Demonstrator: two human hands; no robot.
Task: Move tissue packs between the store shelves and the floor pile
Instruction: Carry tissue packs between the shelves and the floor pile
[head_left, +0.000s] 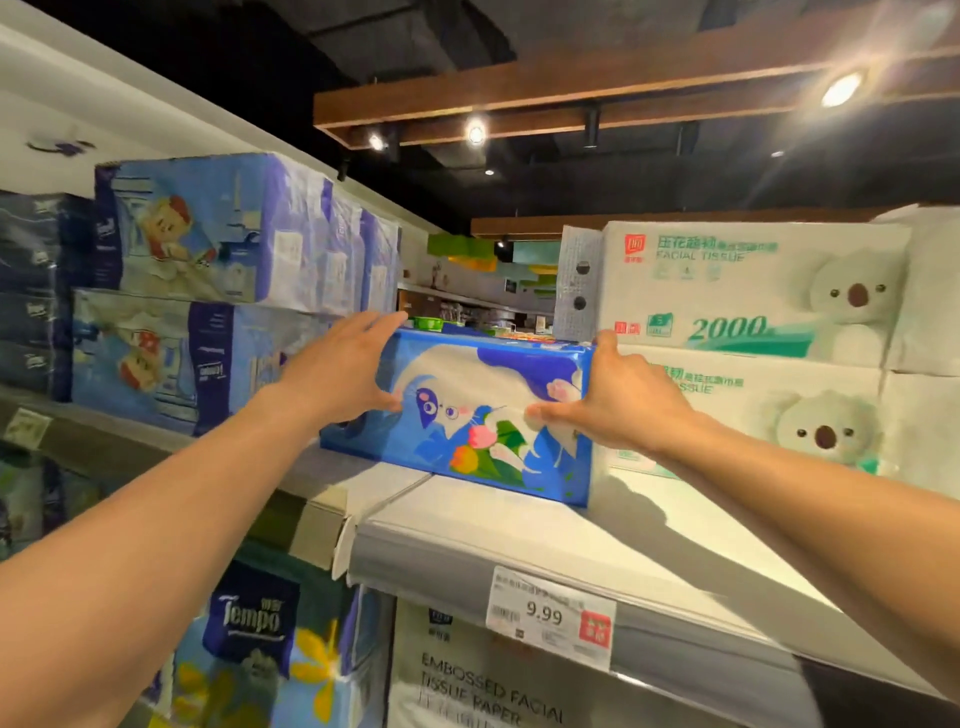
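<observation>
A blue tissue pack (467, 395) printed with a white rabbit and tulips stands on the white top shelf (519, 519), in the gap between two stacks. My left hand (337, 374) holds its left end, thumb on the front face and fingers reaching over the top edge. My right hand (618, 400) holds its right end the same way, thumb on the front and fingers curled behind the corner. The pack's base rests on the shelf.
Blue bear-print packs (223, 234) are stacked at the left, white koala facial tissue packs (753, 291) at the right. A 9.99 price tag (550, 618) hangs on the shelf edge. Tempo packs (254, 623) and embossed tissue packs (467, 686) fill the shelf below.
</observation>
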